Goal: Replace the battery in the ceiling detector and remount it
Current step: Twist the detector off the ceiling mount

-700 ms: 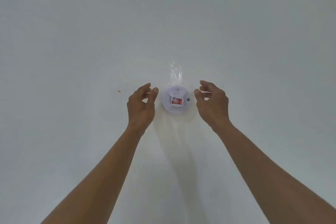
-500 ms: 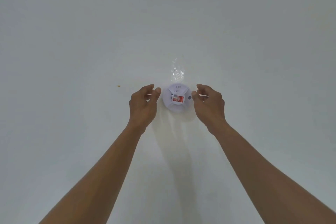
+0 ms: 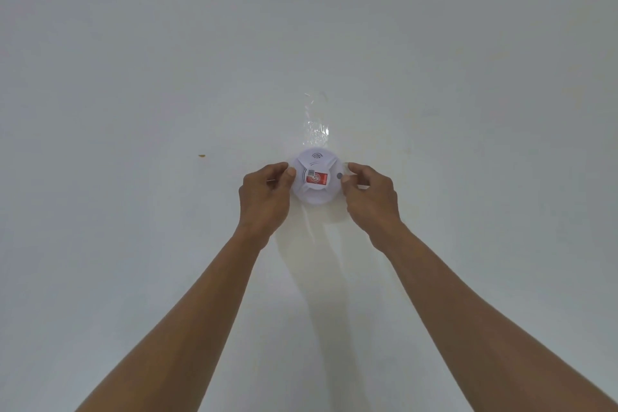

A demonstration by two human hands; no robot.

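Reaching up from the bottom edge, two bare forearms, converging toward the detector [image 3: 317,177] mounted on the ceiling [image 3: 133,60].

Closing on the detector's left rim: the left hand [image 3: 264,196], fingers curled together, thumb tip pressing against the white housing, the other fingertips tucked behind the rim on that side. Clamping, by the look of it, on the detector's edge.

Closing on the detector's right rim: the right hand [image 3: 371,196], fingers bent and bunched, thumb tip touching the housing just below the small grey button [image 3: 339,176]. Gripping the edge in the same pinching way, the hidden fingertips being impossible to judge.

Sitting between the two hands, flat against the ceiling: the detector itself, round and white, with raised ribs crossing its face, a red label [image 3: 317,178] at the centre and a small curved-line mark printed near its far edge.

Falling toward the camera from the detector, faint shadows of the arms.

Lying just beyond the detector, touching its far rim: a crinkled strip of clear tape [image 3: 316,127] sticking to the ceiling.

Showing well to the left of the detector: a tiny brown speck [image 3: 201,155] on the paint.
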